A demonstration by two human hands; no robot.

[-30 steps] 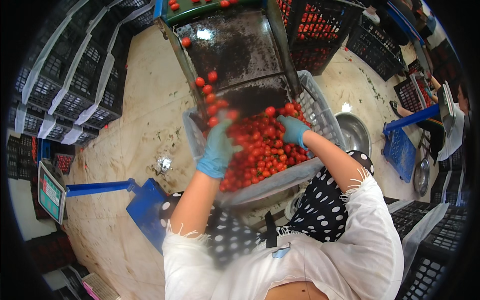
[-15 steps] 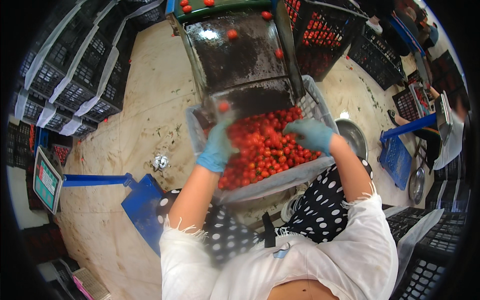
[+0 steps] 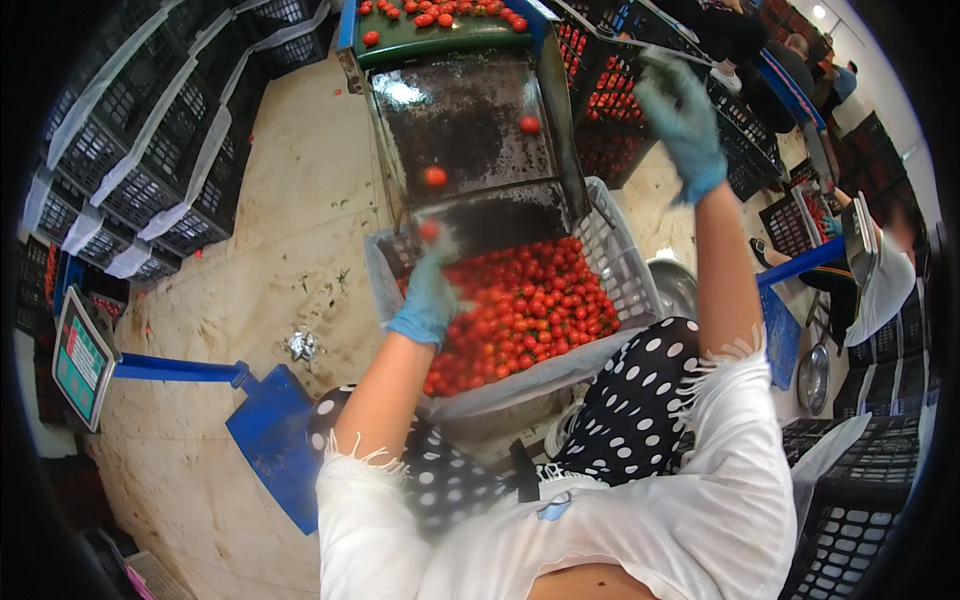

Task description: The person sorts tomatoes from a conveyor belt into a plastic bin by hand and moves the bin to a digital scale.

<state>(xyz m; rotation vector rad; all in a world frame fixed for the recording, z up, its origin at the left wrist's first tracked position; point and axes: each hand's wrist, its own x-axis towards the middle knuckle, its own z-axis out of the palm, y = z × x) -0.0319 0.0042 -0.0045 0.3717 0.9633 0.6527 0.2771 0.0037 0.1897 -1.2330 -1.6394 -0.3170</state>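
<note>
A lined crate (image 3: 505, 392) full of small red tomatoes (image 3: 535, 310) stands between my knees, below the lip of a dark sloping chute (image 3: 465, 125). My left hand (image 3: 428, 300), in a blue glove, is over the left side of the tomatoes. Its thumb stands apart from the fingers, whose tips are blurred; nothing shows in its grasp. Raised to the far right, away from the lined crate, my gloved right hand (image 3: 688, 130) is near a black crate (image 3: 612, 120) with tomatoes in it. Motion smears its fingers, and whether they hold anything is unclear.
More tomatoes gather on the green belt (image 3: 450, 35) atop the chute, and a few roll down. Blue platform scales (image 3: 275, 430) stand to the left, near stacked black crates (image 3: 150, 130). A metal bowl (image 3: 675, 288) sits right of the lined crate. Another person (image 3: 885, 285) works at the right.
My right hand has left the tomatoes and swung up and away to the far right. My left hand stays over the left side. More tomatoes have arrived on the belt.
</note>
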